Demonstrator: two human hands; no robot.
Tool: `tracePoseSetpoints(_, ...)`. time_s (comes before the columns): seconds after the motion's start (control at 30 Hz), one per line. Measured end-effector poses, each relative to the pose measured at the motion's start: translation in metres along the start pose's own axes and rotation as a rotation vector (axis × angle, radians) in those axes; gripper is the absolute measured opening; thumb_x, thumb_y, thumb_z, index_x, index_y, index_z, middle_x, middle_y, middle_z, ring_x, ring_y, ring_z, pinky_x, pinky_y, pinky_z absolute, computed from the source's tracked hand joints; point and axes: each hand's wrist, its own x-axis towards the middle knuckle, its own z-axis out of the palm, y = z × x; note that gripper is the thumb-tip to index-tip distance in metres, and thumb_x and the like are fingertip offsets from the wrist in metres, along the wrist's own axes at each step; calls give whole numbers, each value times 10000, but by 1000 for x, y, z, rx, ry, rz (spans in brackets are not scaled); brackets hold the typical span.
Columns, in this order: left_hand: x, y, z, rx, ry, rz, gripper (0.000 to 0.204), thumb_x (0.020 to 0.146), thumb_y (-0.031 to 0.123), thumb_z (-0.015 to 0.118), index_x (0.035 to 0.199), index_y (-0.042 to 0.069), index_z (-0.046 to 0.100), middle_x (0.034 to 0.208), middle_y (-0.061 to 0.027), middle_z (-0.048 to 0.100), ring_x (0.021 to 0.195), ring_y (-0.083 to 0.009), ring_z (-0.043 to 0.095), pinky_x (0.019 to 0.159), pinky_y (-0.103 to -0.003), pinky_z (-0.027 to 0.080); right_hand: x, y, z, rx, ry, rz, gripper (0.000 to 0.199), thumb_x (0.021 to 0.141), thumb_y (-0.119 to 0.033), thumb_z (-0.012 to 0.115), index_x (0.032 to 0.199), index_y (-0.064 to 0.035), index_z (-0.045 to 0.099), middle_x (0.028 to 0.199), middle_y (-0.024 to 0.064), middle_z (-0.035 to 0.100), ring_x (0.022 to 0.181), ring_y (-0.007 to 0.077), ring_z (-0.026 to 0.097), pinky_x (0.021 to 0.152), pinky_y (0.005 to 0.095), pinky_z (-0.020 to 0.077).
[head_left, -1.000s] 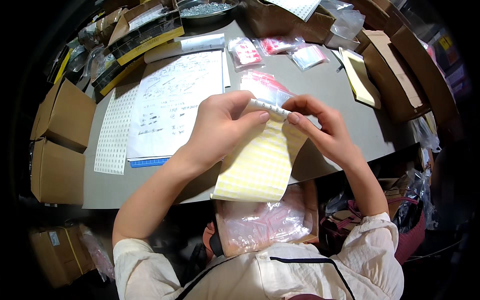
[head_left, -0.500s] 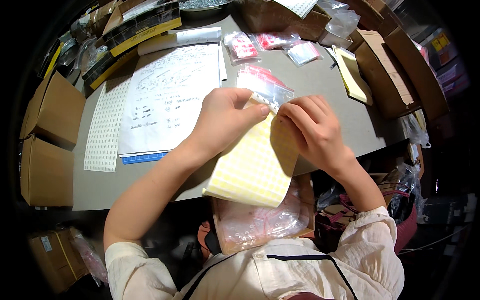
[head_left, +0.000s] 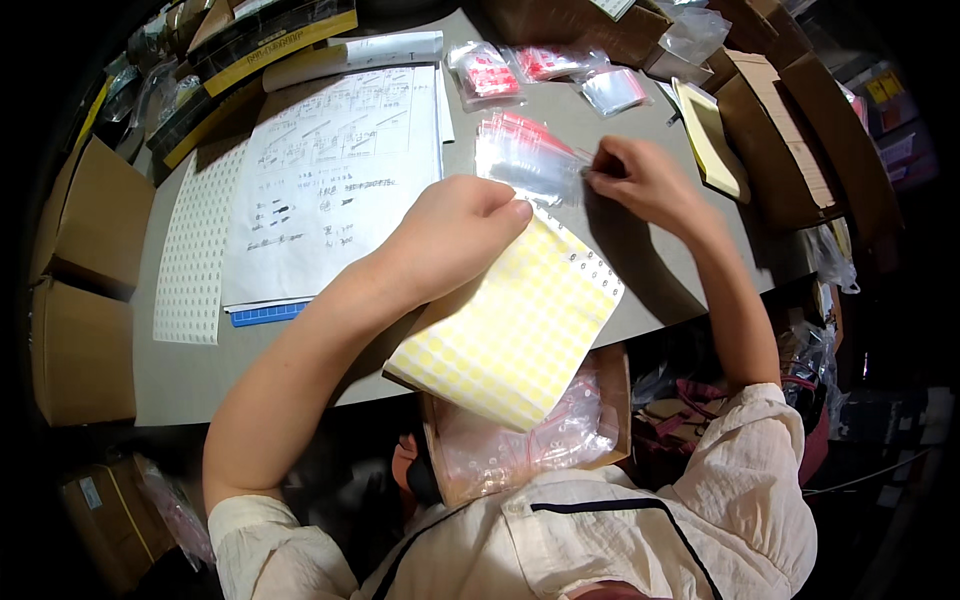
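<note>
Head view, nearest: cream shirt with dark piping (head_left: pixel 590 555), worn at the bottom.
Below the tabletop's near edge: open brown cardboard box (head_left: pixel 622 405), filled with clear plastic bags (head_left: pixel 480 450).
Spotted sheet: pale flexible sheet covered in yellow spots (head_left: pixel 505 335), held aslant across the near edge of the grey tabletop (head_left: pixel 200 375), with small dark marks toward its right end.
Left hand (head_left: pixel 460 235): gripping the upper corner of that sheet between thumb and bent fingers.
Right hand (head_left: pixel 640 180): fingers curled in, tips brought together with the thumb, right beside the clear bags lying mid-tabletop; cannot tell whether anything thin is pinched there.
Left edge: brown cardboard boxes (head_left: pixel 85 345), then white sheet printed with rows of small dark marks (head_left: pixel 195 255).
Left of centre: thick pad of handwritten white paper (head_left: pixel 320 170), lying over a blue gridded strip (head_left: pixel 267 314).
Centre: overlapping clear bags with red top strips (head_left: pixel 520 160).
Right edge: pale yellow pad (head_left: pixel 712 145), beside a tall brown carton (head_left: pixel 785 130).
Toward the far edge: filled red-and-clear packets (head_left: pixel 487 78).
Far left corner: black-and-yellow box (head_left: pixel 265 55).
</note>
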Motion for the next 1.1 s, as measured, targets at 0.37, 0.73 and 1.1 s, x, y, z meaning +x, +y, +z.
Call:
tracePoseSetpoints(0.37,-1,-3,6,-61,101,40,209,1025,188,667,984,-16,686,785,35,624,732,-28,502,659,-228,423,18,-7,4,554,-158,-29,113,952,-28,704,1028,-7,623,961,-24,640,864,47,595,745,232,510)
tracePoseSetpoints(0.73,-2,-1,1,-39,149,130,187,972,164,731,961,-21,707,844,-16,706,792,-62,621,740,-227,496,-1,8,-32,-205,-31,182,337,892,-241,832,969,20,633,819,127,671,732,240,629,679,373,503)
tracePoseSetpoints(1.1,-5,3,5,-26,199,223,104,942,66,750,958,-34,728,876,-25,733,824,-74,656,763,-226,525,-47,-69,-13,485,-128,-102,197,977,-106,750,1100,26,669,958,32,698,890,100,659,824,269,540)
